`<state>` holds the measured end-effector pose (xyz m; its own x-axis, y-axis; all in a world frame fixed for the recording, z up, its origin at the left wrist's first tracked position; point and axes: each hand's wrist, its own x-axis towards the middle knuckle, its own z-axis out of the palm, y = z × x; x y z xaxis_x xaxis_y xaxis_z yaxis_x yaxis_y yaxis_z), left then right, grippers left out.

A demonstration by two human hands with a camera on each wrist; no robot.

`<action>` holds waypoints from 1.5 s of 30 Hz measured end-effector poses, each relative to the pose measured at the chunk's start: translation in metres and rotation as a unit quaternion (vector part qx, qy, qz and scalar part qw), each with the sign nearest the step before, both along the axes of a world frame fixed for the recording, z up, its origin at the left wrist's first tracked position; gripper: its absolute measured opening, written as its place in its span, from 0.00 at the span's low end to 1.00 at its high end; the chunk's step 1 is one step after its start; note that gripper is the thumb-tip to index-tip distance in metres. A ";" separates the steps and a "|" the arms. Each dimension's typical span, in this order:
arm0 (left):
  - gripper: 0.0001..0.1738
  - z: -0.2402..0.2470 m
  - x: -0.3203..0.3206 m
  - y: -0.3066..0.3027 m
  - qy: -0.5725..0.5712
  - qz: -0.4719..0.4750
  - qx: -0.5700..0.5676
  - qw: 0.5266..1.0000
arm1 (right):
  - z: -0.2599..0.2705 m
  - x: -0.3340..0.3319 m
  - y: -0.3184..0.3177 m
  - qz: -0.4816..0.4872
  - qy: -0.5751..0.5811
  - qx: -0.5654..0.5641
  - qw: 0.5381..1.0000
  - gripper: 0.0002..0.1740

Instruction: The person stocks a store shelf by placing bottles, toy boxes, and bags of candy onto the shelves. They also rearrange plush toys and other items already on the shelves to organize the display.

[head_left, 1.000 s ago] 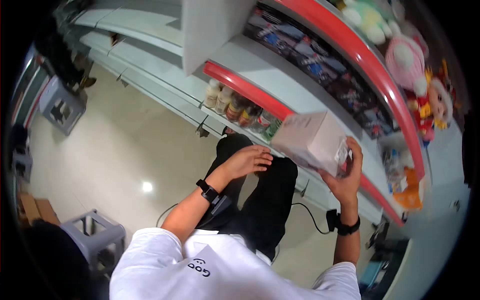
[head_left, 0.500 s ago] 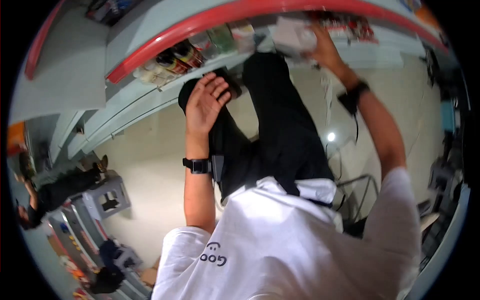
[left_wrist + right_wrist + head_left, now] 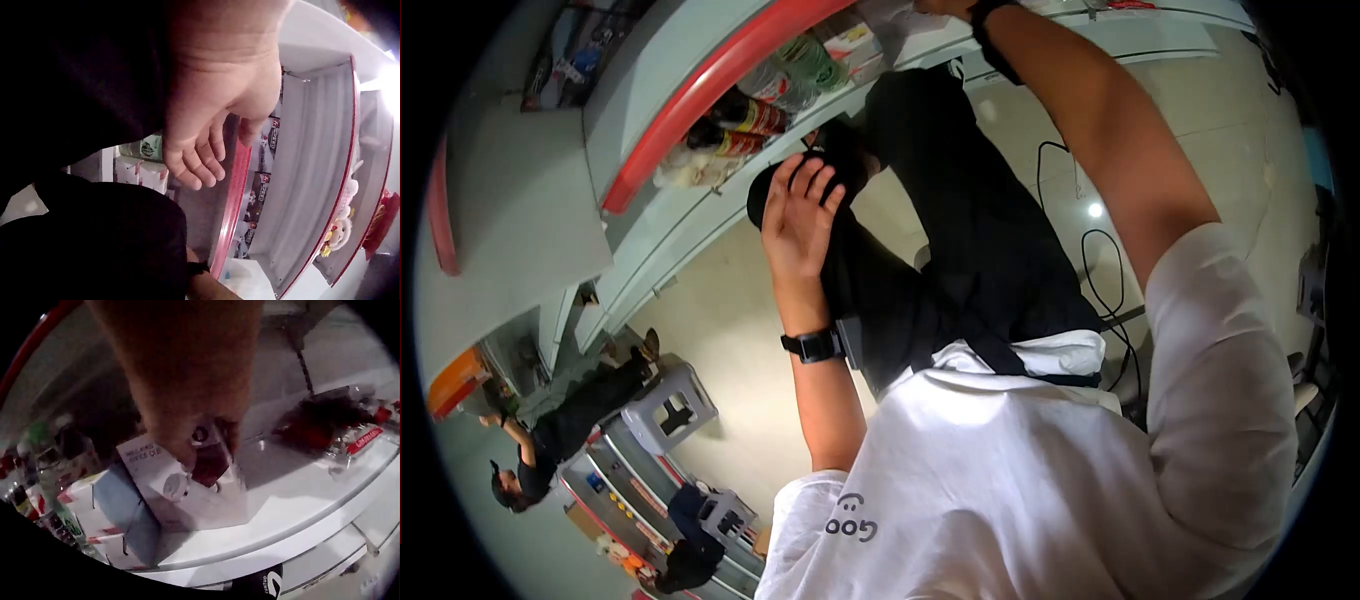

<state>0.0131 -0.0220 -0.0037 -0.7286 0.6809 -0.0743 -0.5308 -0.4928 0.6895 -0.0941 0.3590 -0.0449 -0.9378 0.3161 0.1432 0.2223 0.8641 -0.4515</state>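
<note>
My right hand (image 3: 181, 419) grips the top of a pale pink box (image 3: 200, 509) printed with a cup picture and lettering. In the right wrist view the box stands on the white lower shelf (image 3: 269, 525), beside stacked white-and-red cartons (image 3: 100, 506). At the top edge of the head view, only part of the right hand (image 3: 945, 8) shows. My left hand (image 3: 800, 220) is held palm up over the left knee, fingers loosely bent and holding nothing. The left wrist view shows the same hand (image 3: 219, 106) with its fingers hanging relaxed.
Bottles (image 3: 745, 115) stand on the lower shelf under a red shelf edge (image 3: 710, 95). Packaged goods with red labels (image 3: 356, 440) lie right of the box. A cable (image 3: 1105, 260) loops on the floor. Another person (image 3: 580, 410) is at the far left, near a grey stool (image 3: 670, 405).
The right hand has brought the pink box from in front of the shelves down onto the lower shelf. My left hand has turned palm up. The head view has swung round.
</note>
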 end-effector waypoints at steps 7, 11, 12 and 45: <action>0.25 0.006 0.000 0.004 -0.014 0.007 -0.021 1.000 | -0.013 -0.013 -0.011 -0.023 0.046 -0.002 0.999 0.39; 0.26 0.011 0.000 0.011 -0.022 0.004 -0.032 0.999 | -0.012 -0.022 -0.004 -0.035 0.061 -0.006 0.998 0.39; 0.26 0.014 0.000 0.014 -0.028 -0.006 -0.040 0.999 | -0.011 -0.025 -0.003 -0.037 0.065 -0.006 0.997 0.39; 0.28 0.021 -0.008 0.024 -0.069 -0.060 0.043 0.995 | -0.005 0.159 -0.020 0.053 0.031 -0.137 0.989 0.28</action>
